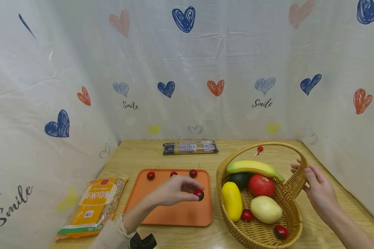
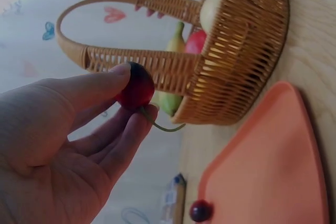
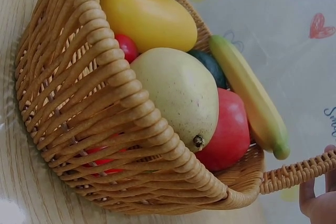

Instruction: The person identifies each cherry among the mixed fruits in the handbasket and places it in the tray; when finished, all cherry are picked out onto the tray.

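My left hand [image 1: 177, 190] pinches a dark red cherry [image 2: 137, 86] between thumb and fingertips, its green stem hanging free. In the head view the hand is above the orange tray [image 1: 174, 216]. Three more cherries lie along the tray's far side, one [image 1: 151, 175] at the left, one [image 1: 193, 173] at the right, and one partly behind the hand. My right hand [image 1: 322, 188] grips the handle of the wicker basket [image 1: 294, 221] on its right side. Inside are a banana [image 1: 255, 167], a pomegranate [image 1: 261, 185], a yellow mango [image 1: 232, 201], a pale pear-like fruit [image 3: 176, 95], a dark green fruit [image 1: 239, 180] and two cherries [image 1: 281, 232].
An orange bag of grain [image 1: 91, 204] lies left of the tray. At the back of the table are a long clear-and-blue packet [image 1: 190, 147] and a red lollipop [image 1: 260, 149] behind the basket handle. A heart-patterned curtain [image 1: 187, 69] encloses the table.
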{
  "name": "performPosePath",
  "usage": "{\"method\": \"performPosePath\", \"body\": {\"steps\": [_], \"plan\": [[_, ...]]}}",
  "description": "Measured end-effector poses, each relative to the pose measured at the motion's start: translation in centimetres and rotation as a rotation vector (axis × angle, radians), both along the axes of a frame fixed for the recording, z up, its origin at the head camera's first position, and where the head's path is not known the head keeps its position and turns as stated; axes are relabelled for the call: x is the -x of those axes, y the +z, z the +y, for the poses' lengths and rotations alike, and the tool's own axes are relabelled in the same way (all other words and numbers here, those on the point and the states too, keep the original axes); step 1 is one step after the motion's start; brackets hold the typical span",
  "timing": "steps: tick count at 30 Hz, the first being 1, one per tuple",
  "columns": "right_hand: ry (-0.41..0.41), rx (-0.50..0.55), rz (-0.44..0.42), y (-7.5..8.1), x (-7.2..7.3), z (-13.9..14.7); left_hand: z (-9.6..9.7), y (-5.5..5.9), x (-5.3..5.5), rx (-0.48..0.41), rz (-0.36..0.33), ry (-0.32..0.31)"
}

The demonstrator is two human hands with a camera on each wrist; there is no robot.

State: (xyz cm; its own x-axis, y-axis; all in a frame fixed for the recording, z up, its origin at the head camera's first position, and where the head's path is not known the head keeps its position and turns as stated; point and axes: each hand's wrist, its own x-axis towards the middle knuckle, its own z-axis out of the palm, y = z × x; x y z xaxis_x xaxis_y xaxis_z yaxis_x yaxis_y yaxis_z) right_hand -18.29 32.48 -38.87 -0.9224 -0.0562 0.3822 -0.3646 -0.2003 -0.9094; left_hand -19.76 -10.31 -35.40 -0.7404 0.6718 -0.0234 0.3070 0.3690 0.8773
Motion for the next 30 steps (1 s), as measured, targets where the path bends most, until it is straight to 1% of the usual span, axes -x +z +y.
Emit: {"method": "performPosePath", "body": {"steps": [7, 13, 20, 23, 25, 30], "plan": [[0.004, -0.011, 0.002, 0.0, 0.1, 0.0, 0.0, -1.8, 0.6, 0.017, 0.003, 0.030], [-0.005, -0.008, 0.004, 0.1, 0.0, -0.1, 0.0, -3.1, 1.2, 0.012, -0.017, 0.044], [-0.010, -0.009, 0.001, 0.1, -0.1, -0.1, -0.1, -4.6, 2.0, 0.025, 0.009, 0.058], [-0.014, -0.009, 0.002, 0.1, -0.1, -0.1, 0.0, -5.5, 2.3, 0.053, 0.022, 0.071], [-0.017, -0.010, 0.003, 0.1, -0.1, -0.1, 0.1, -6.1, 2.4, 0.077, 0.018, 0.086], [-0.015, -0.018, 0.000, 0.1, -0.1, -0.1, 0.4, -7.3, 2.5, 0.102, 0.017, 0.110]]}}
